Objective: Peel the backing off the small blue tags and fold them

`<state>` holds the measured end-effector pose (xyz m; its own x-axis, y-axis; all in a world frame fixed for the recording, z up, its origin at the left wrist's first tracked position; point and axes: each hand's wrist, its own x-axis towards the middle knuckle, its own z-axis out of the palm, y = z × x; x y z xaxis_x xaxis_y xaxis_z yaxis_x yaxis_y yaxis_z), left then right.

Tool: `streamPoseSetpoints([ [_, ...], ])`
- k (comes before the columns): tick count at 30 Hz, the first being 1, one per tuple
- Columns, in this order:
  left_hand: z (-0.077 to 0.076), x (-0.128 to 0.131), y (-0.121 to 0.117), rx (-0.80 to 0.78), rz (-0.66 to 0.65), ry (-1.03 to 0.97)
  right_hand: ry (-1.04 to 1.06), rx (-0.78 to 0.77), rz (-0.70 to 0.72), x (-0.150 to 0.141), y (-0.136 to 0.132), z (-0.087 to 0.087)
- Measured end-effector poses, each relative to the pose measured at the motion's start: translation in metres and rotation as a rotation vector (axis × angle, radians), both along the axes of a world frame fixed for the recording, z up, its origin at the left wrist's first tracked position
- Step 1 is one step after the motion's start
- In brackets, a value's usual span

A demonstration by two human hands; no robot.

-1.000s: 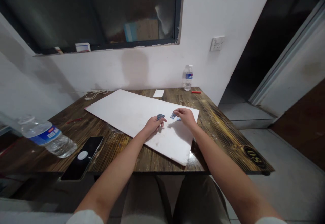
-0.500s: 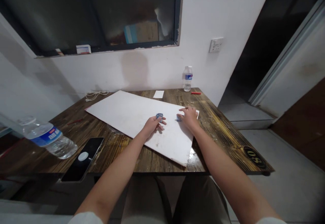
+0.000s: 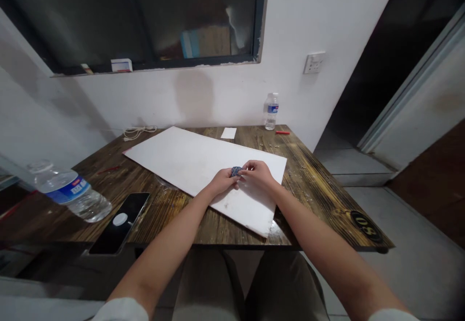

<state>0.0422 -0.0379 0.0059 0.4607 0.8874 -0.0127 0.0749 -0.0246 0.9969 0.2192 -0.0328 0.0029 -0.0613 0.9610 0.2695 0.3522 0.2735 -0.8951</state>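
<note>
Over the white board (image 3: 196,153), both hands meet at a small dark-blue piece with a light pattern (image 3: 237,171). My left hand (image 3: 222,181) is closed on it from the left, the thumb lying along its near side. From the right, my right hand (image 3: 258,171) pinches at the same piece, with fingertips against its right edge. Its kind is too small to make out. Whether it is one piece or two held together, I cannot tell. The fingers partly hide it.
A phone (image 3: 119,224) with a white disc lies at the table's near left edge, beside a tilted water bottle (image 3: 70,192). Toward the back are a white cable (image 3: 138,132), a white paper (image 3: 228,133), a second bottle (image 3: 271,112) and a red pen-like stick (image 3: 282,133).
My right hand has moved left from the board's right side to my left hand. The blue piece that lay by my right hand no longer shows there.
</note>
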Motion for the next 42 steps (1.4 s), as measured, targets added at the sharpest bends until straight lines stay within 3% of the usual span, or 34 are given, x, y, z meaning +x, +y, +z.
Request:
streamPoseSetpoints([
  [7,0.007,0.001,-0.003,-0.008,0.020,-0.019,0.036,0.087,0.001,-0.003,-0.001,0.000],
  [16,0.003,-0.003,0.004,0.024,0.128,0.075,0.031,0.046,-0.041,-0.004,0.000,-0.003],
  [24,0.000,-0.005,0.010,0.056,0.247,0.097,-0.003,0.199,0.006,-0.002,0.003,-0.004],
  [34,0.001,-0.003,0.008,0.056,0.312,0.066,-0.244,0.423,-0.005,0.001,-0.004,0.002],
  [42,0.001,-0.006,0.013,-0.025,0.407,-0.147,-0.457,0.368,-0.051,0.009,-0.001,0.006],
])
